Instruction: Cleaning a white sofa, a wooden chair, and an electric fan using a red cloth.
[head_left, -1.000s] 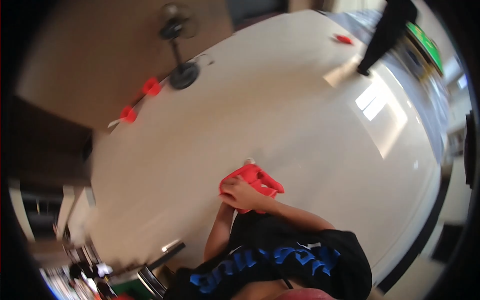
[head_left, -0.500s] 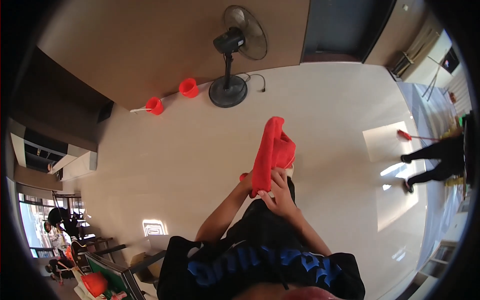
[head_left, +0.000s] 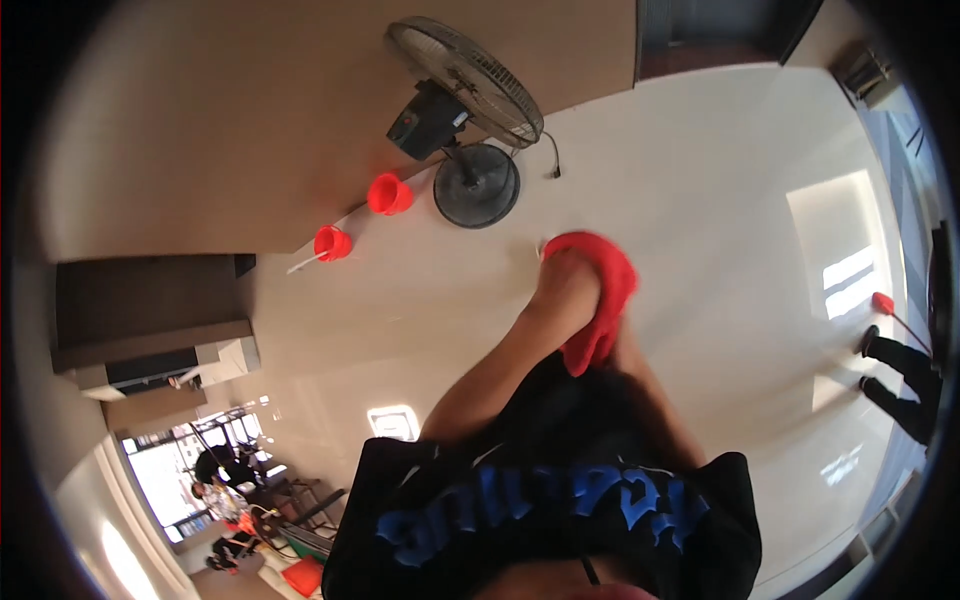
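A red cloth (head_left: pixel 617 285) hangs in folds in front of my body, above the pale floor. My left hand (head_left: pixel 572 272) reaches across to it and presses into its upper part, fingers curled and blurred by motion. A small pale edge of something I cannot make out shows just beside those fingers. My right forearm (head_left: pixel 650 385) runs up behind the lower end of the cloth. The cloth covers most of my right hand (head_left: pixel 622 345), so its fingers are hidden.
A black pedestal fan (head_left: pixel 477 187) stands by the brown wall, its cord on the floor. Two red buckets (head_left: pixel 390 195) sit left of it, one with a white stick. At the right a person (head_left: pixel 900 380) holds a red-headed broom (head_left: pixel 882 303). People and furniture are at the lower left.
My left hand has moved from behind the cloth to its top. My right hand has gone behind the cloth. The view has turned, and the fan and buckets look nearer.
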